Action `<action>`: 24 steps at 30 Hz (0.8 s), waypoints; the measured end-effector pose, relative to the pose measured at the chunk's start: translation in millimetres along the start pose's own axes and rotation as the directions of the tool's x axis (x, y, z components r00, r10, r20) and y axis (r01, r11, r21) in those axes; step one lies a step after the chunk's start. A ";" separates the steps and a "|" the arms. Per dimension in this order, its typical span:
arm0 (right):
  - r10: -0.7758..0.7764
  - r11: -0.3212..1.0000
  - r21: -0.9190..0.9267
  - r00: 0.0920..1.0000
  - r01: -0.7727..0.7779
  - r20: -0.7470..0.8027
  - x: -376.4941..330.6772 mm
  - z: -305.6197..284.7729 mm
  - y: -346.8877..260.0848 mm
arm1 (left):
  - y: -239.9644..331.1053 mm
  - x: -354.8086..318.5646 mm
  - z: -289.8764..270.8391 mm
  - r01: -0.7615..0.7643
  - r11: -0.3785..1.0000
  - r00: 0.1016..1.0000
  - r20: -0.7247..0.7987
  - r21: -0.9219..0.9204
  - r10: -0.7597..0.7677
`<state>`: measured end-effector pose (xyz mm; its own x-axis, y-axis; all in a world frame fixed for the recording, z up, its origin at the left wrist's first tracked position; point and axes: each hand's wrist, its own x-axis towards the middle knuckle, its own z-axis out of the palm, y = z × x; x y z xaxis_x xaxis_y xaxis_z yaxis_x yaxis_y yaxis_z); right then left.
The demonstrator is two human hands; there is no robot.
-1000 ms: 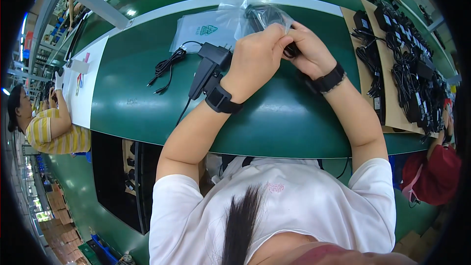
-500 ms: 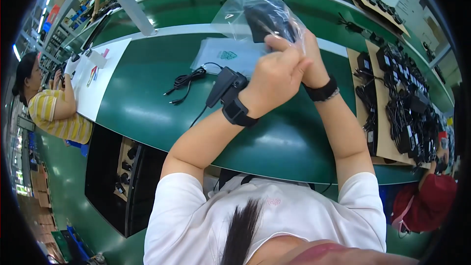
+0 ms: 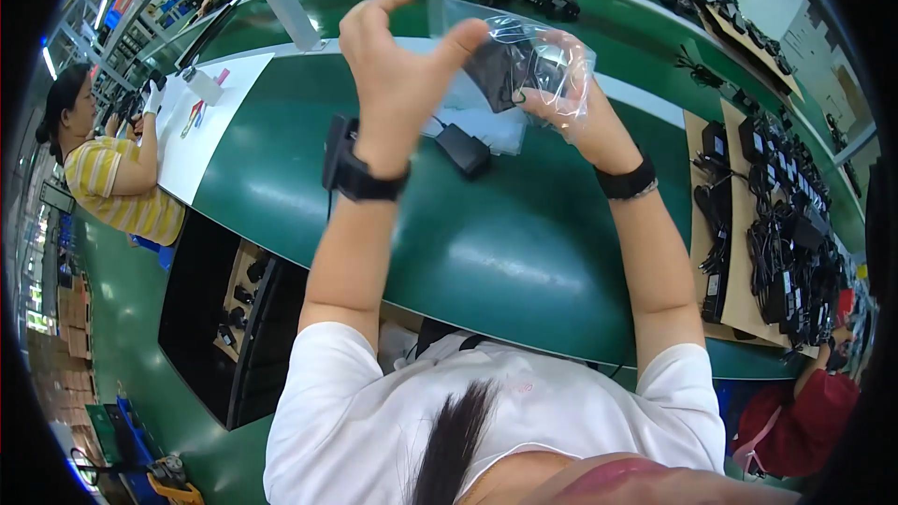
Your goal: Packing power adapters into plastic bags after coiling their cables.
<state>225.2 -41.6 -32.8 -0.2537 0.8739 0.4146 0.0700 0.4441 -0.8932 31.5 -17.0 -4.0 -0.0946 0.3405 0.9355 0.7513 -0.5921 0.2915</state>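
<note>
A black power adapter [image 3: 496, 75] in a clear plastic bag [image 3: 577, 67] is held above the workbench [image 3: 533, 215] by the half-curled right hand [image 3: 586, 119]; the left hand [image 3: 388, 70] is spread, seemingly empty. Probably light, stiff and slippery-wrapped, the adapter is best clasped around its body

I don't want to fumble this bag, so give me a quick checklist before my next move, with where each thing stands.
1. Right hand holding the clear bag: ok.
2. Black item inside the bag: ok, it shows through the plastic.
3. Left hand gripping the bag: not ok, its fingers are spread.
4. Bag mouth closed: cannot tell.
5. Black adapter resting on the green table: ok.
6. Adapter's cord free of the left wrist: cannot tell, the forearm and hand hide part of that area.
</note>
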 end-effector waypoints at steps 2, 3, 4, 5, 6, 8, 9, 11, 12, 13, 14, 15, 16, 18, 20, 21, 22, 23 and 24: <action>0.014 0.998 0.057 0.996 -0.019 0.087 -4.1 8.1 -6.5 | -35.1 -2.7 -1.6 0.557 0.701 0.763 0.608 -0.445 -0.219; 0.013 0.995 0.093 0.987 -0.028 0.161 -2.0 7.7 -7.9 | -31.9 -7.4 -1.0 0.714 0.452 0.649 0.747 -0.534 -0.142; 0.015 0.995 0.099 0.986 -0.032 0.164 -2.2 9.0 -9.3 | -26.4 -13.3 1.7 0.831 0.166 0.540 0.842 -0.531 -0.012; 0.074 0.988 0.121 0.982 -0.096 0.171 -5.5 11.6 -11.3 | -24.7 -24.2 7.2 0.854 0.001 0.521 0.853 -0.521 -0.028; 0.133 0.977 0.143 0.975 -0.159 0.180 -4.4 14.5 -8.8 | -21.2 -33.1 9.8 0.845 -0.107 0.520 0.851 -0.524 -0.068; 0.119 0.974 0.176 0.984 -0.141 0.129 -2.5 24.0 13.1 | -2.7 -57.6 19.2 0.805 -0.093 0.553 0.798 -0.586 -0.240; 0.120 0.983 0.129 0.987 -0.133 0.106 -2.9 27.1 16.3 | 6.1 -66.5 19.6 0.753 -0.103 0.596 0.740 -0.650 -0.313; 0.105 0.991 0.074 0.989 -0.113 0.104 -6.5 33.3 14.2 | 8.1 -74.7 15.4 0.756 -0.132 0.580 0.749 -0.642 -0.321; 0.112 0.990 0.075 0.989 -0.119 0.101 -5.5 35.0 17.9 | 7.0 -75.2 15.8 0.750 -0.149 0.584 0.751 -0.644 -0.308; 0.012 1.000 -0.007 0.997 -0.012 0.075 -4.4 36.7 23.5 | 5.0 -80.5 15.7 0.761 -0.116 0.576 0.748 -0.638 -0.330; -0.090 0.991 -0.093 0.994 0.095 0.057 -3.5 38.4 28.4 | 4.4 -81.3 15.9 0.764 -0.119 0.572 0.751 -0.634 -0.329; -0.084 0.992 -0.094 0.995 0.089 0.052 -3.5 40.2 32.4 | 5.7 -81.0 16.4 0.767 -0.137 0.562 0.759 -0.627 -0.329; -0.174 0.963 -0.207 0.985 0.173 0.015 -3.4 42.6 35.7 | 7.6 -79.7 16.3 0.769 -0.154 0.552 0.766 -0.620 -0.328; -0.263 0.915 -0.322 0.965 0.242 -0.020 -5.4 44.5 38.1 | 6.5 -75.8 12.2 0.774 -0.266 0.503 0.814 -0.574 -0.292; -0.276 0.934 -0.246 0.961 0.260 -0.029 -8.8 45.5 38.8 | 2.2 -74.0 9.9 0.806 -0.301 0.461 0.859 -0.510 -0.224; -0.274 0.934 -0.247 0.961 0.257 -0.036 -7.8 42.8 33.1 | 1.2 -73.1 8.2 0.809 -0.301 0.457 0.862 -0.505 -0.219; -0.135 0.982 -0.126 0.990 0.139 0.039 -5.9 36.9 22.5 | 0.9 -73.0 6.3 0.798 -0.332 0.444 0.863 -0.503 -0.240; -0.003 1.000 -0.012 0.992 0.005 0.129 -5.4 32.7 17.0 | 0.0 -73.4 5.4 0.786 -0.362 0.431 0.864 -0.501 -0.262; 0.025 0.992 0.121 0.993 -0.039 0.117 -7.1 29.1 16.4 | 0.6 -73.3 6.8 0.789 -0.363 0.428 0.867 -0.496 -0.254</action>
<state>200.0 -46.2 -55.5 -0.3633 0.8555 0.3688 -0.0378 0.3820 -0.9234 43.4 -37.4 -73.8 0.3355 0.9295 0.1532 -0.6711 0.1216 0.7313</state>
